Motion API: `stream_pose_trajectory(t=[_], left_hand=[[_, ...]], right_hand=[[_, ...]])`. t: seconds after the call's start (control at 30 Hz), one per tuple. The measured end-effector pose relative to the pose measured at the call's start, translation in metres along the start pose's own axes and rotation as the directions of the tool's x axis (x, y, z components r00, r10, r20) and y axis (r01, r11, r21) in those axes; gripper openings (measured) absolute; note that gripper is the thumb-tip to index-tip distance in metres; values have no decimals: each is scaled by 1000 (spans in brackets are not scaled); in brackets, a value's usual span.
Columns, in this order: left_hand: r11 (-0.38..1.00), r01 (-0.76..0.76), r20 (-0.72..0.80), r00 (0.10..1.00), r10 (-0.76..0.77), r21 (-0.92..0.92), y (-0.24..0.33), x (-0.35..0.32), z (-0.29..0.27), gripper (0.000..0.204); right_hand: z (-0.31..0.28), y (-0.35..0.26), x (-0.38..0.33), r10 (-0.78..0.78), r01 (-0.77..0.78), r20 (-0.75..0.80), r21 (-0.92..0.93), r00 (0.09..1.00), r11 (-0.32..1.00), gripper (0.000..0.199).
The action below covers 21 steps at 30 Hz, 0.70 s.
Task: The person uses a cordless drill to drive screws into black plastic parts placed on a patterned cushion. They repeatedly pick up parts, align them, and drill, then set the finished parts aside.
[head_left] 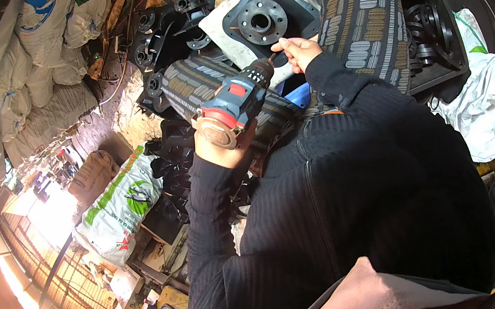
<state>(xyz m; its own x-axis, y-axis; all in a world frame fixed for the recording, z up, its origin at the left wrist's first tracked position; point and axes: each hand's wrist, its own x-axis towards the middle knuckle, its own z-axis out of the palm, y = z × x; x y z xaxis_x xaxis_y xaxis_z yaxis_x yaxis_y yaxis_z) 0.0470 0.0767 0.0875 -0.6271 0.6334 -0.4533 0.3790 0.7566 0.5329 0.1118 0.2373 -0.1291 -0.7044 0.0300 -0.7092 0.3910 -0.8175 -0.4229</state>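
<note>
Head view: drill (232,106) aslant, chuck (260,73) toward upper right.

Drill (237,99) has a smooth plastic-looking casing, semi-gloss; its chuck (259,73) is ridged. Flanged part (275,17) appears plastic, smooth, satin. Jacket (362,181) is matt ribbed cloth; trousers (360,7), matt cloth. Sack (493,109) shows creased, glossy plastic.

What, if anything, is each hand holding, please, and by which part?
The left hand holds the drill by its handle. The right hand is at the bit; any grip there is unclear.
</note>
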Motion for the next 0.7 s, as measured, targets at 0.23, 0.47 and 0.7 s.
stream_pose_trajectory(t=[0.23, 0.47, 0.7], left_hand=[[1000, 22, -62, 998, -22, -5, -20, -22, 3, 50], [923, -278, -124, 940, 319, 264, -27, -23, 4, 38], [949, -282, -95, 950, 296, 140, -13, -26, -5, 44]], right_hand=[[1, -12, 3, -75, 95, -266, 61, 961, 994, 36], [0, 12, 6, -116, 53, -159, -359, 980, 932, 35], [-12, -20, -43, 95, -139, 204, 216, 974, 966, 32]])
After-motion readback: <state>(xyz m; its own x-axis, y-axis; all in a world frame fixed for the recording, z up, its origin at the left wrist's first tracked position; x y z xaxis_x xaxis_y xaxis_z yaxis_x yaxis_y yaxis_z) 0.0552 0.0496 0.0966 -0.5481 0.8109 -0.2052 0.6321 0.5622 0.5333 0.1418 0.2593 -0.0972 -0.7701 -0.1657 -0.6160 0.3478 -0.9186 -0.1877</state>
